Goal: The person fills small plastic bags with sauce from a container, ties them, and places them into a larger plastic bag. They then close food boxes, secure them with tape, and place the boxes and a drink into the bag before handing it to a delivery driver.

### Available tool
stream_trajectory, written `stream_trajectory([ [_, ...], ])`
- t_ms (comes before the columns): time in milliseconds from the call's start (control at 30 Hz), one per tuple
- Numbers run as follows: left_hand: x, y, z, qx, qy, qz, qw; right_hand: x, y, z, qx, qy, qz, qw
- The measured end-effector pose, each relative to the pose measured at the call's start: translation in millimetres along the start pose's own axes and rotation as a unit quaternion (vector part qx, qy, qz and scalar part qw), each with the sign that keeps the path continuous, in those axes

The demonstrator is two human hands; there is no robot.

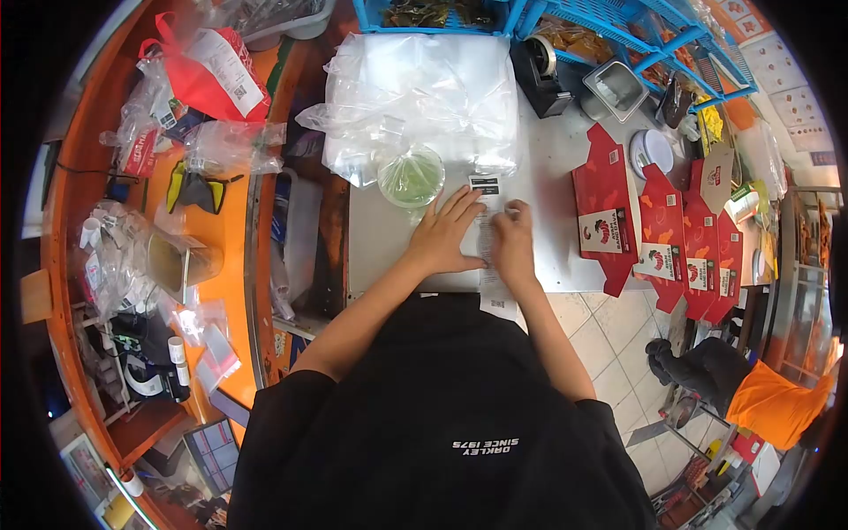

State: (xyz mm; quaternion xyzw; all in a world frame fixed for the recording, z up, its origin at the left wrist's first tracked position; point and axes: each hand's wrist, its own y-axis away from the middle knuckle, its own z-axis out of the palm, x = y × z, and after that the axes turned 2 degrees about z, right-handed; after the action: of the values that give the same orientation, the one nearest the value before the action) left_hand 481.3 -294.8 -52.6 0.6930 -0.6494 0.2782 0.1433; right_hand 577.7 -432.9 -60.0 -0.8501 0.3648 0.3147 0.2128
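A long printed paper receipt (487,238) lies on the metal table, its lower end hanging over the near edge. My left hand (446,232) rests flat at the receipt's left side with its fingers spread. On the receipt's right side is my right hand (514,238), its fingers curled together and slightly blurred; whether they hold anything is hidden. Just beyond my left hand stands a round container with green contents (411,175), under clear plastic. Behind it lies a thick stack of clear plastic bags (424,88).
Red printed boxes (604,212) stand to the right. A black tape dispenser (541,78), a metal tin (615,90) and blue crates (609,31) are at the back. An orange counter (231,265) with bags is left. A person in orange (777,402) is at the far right.
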Motion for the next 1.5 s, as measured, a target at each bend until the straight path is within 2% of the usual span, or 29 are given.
stream_trajectory([
  [33, 0, 0, -1, -0.007, -0.016, 0.0, 1.0, -4, 3, 1, -0.03, 0.03, -0.064, 0.997],
  [100, 1, 0, 0, -0.014, -0.032, 0.005, 0.999, -19, 5, -12, -0.089, -0.031, -0.088, 0.992],
  [133, 0, -1, -1, -0.014, -0.021, 0.002, 1.0, -20, 4, -16, -0.083, -0.029, -0.088, 0.992],
  [200, 1, -1, -1, -0.012, -0.012, -0.001, 1.0, -23, 7, -37, 0.009, -0.142, -0.012, 0.99],
  [267, 2, -1, -2, -0.003, -0.001, 0.0, 1.0, -44, 14, -80, 0.091, -0.132, -0.026, 0.987],
  [300, 3, -1, -2, -0.005, -0.001, 0.009, 1.0, -51, 17, -107, 0.15, -0.006, -0.091, 0.984],
  [333, 4, -2, -4, -0.023, -0.011, -0.003, 1.0, -56, 21, -125, 0.232, 0.018, -0.067, 0.97],
  [367, 5, -4, -5, -0.039, -0.021, -0.011, 0.999, -58, 23, -144, 0.292, 0.117, -0.06, 0.947],
  [433, 5, -4, -2, -0.031, -0.025, 0.0, 0.999, -67, 18, -172, 0.321, 0.235, 0.017, 0.917],
  [500, 4, -3, 1, -0.026, -0.03, 0.016, 0.999, -45, 21, -176, 0.206, 0.264, 0.078, 0.939],
  [533, 4, -2, 2, -0.018, -0.032, 0.013, 0.999, -27, 21, -165, 0.176, 0.171, 0.133, 0.96],
  [600, 4, -5, 4, -0.002, -0.038, 0.02, 0.999, -24, 9, -148, 0.2, 0.159, 0.075, 0.964],
  [700, 7, -6, 3, -0.012, -0.054, 0.019, 0.998, -35, -19, -127, 0.224, 0.085, 0.048, 0.97],
  [733, 6, -5, 4, -0.013, -0.055, 0.018, 0.998, -44, -26, -125, 0.221, 0.008, 0.06, 0.973],
  [833, 7, -7, 3, -0.022, -0.062, 0.018, 0.998, -62, -26, -160, 0.299, 0.009, 0.065, 0.952],
  [900, 7, -7, 4, -0.025, -0.066, 0.019, 0.997, -22, -16, -199, 0.404, 0.096, 0.067, 0.907],
  [967, 7, -7, 4, -0.025, -0.068, 0.018, 0.997, -3, 5, -244, 0.394, 0.343, 0.106, 0.846],
  [1033, 8, -7, 4, -0.026, -0.07, 0.018, 0.997, 30, 26, -262, 0.324, 0.449, 0.163, 0.817],
  [1067, 8, -8, 4, -0.025, -0.071, 0.018, 0.997, 52, 31, -265, 0.326, 0.448, 0.163, 0.817],
  [1100, 8, -8, 4, -0.024, -0.073, 0.021, 0.997, 76, 34, -264, 0.245, 0.346, 0.24, 0.874],
  [1133, 7, -8, 4, -0.023, -0.074, 0.025, 0.997, 89, 34, -263, 0.158, 0.233, 0.311, 0.908],
  [1167, 8, -8, 4, -0.023, -0.076, 0.028, 0.996, 85, 31, -260, 0.161, 0.232, 0.312, 0.907],
  [1233, 11, -9, 3, -0.027, -0.078, 0.025, 0.996, 63, 20, -246, 0.216, 0.244, 0.211, 0.922],
  [1300, 10, -9, 4, -0.028, -0.083, 0.034, 0.996, 37, -3, -229, 0.243, 0.202, 0.177, 0.932],
  [1367, 10, -9, 5, -0.03, -0.087, 0.043, 0.995, 35, -22, -200, 0.289, 0.14, 0.201, 0.925],
  [1400, 9, -9, 6, -0.031, -0.089, 0.041, 0.995, 3, -26, -199, 0.283, 0.108, 0.209, 0.93],
  [1433, 9, -8, 6, -0.033, -0.091, 0.038, 0.995, -11, -25, -195, 0.278, 0.073, 0.118, 0.951],
  [1500, 9, -9, 6, -0.04, -0.09, 0.043, 0.994, -38, -24, -173, 0.273, 0.018, 0.031, 0.961],
])
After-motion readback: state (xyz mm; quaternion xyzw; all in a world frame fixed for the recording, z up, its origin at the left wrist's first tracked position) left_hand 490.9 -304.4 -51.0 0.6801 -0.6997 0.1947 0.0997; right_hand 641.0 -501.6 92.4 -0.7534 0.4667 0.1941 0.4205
